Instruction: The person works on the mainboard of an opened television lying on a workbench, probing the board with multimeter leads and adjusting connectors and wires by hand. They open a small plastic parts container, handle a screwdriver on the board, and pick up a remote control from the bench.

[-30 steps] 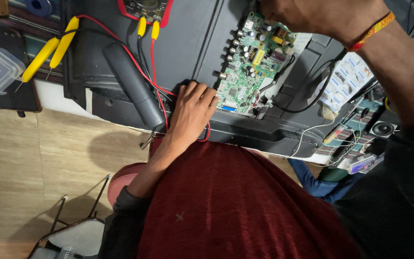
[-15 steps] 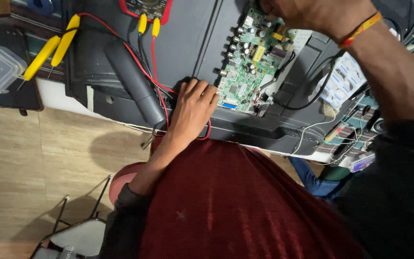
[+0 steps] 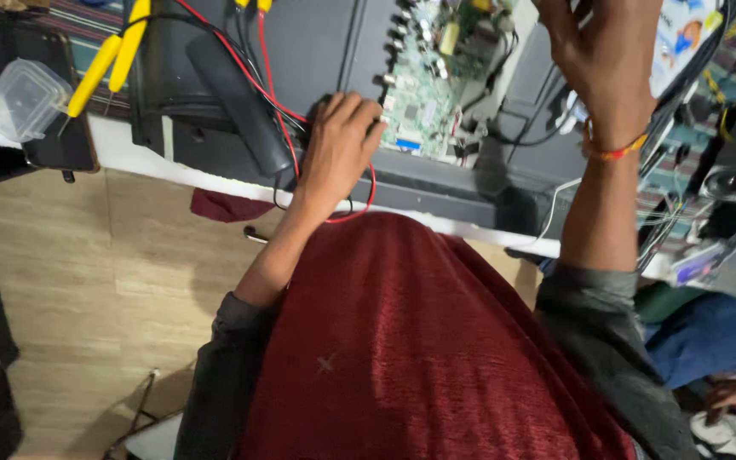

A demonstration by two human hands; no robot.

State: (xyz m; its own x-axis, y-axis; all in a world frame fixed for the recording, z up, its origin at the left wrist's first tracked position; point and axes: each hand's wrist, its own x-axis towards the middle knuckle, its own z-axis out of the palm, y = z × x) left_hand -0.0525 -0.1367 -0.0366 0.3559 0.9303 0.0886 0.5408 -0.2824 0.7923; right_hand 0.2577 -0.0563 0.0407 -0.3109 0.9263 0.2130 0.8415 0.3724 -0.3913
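Fingers of the left hand (image 3: pixel 340 145) lie curled and close together, pressing down on the dark grey plastic back panel of the flat screen (image 3: pixel 317 51), right at the left edge of the green printed circuit board (image 3: pixel 428 94); they clamp nothing that I can make out. That board sits bolted in the middle of the panel, on the white bench (image 3: pixel 129 153), studded with silver connectors and small components. The right hand (image 3: pixel 602 64) is raised over the board's upper right corner, seen from the back, its fingertips cut off by the top of the view, so I cannot tell whether they are apart or pinched on anything. An orange thread band circles that wrist.

A thin red wire lead (image 3: pixel 278 85) runs under the left palm and loops below the wrist. Farther left lie yellow-handled probes (image 3: pixel 104 60) and a clear plastic tub (image 3: pixel 20 98).

One risk, as I judge it: the left wrist could snag the red loop and drag the lead off, or fingertips could slide onto the bare board contacts.

Against a second ago, the view has swung lower and closer, and the right hand has dropped into the picture from the top edge.
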